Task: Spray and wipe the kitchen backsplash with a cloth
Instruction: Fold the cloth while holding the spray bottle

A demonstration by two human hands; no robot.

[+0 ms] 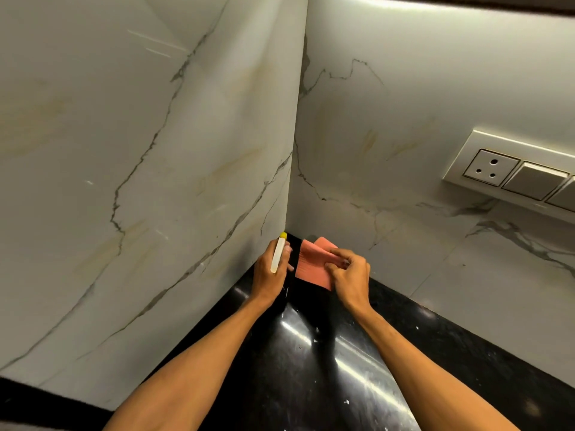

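Gripping a slim white tube-shaped bottle with a yellow tip, the left hand has its fingers curled round the body, and the yellow end points up toward the corner where the two walls meet. The bottle's wall is opaque, so what it holds, and how much, cannot be told, and the yellow end is too small to show whether it is a nozzle or a cap. Just beside it, the right hand pinches a folded salmon-pink cloth between thumb and curled fingers. The cloth sits low in the corner, close over the counter and near the right wall, but whether it touches either is not clear. Its near edge is covered by the fingers that hold it. Both bare forearms reach in from the bottom edge, cut off there. Under them lies a glossy black stone countertop, flecked with pale specks and streaked with bright reflections. The backsplash is glossy white marble-look tile with grey veins and faint yellowish streaks, one panel on the left and one on the right. On the right panel a cream switch plate carries a three-pin socket and rocker switches, with the far end cut off by the frame.
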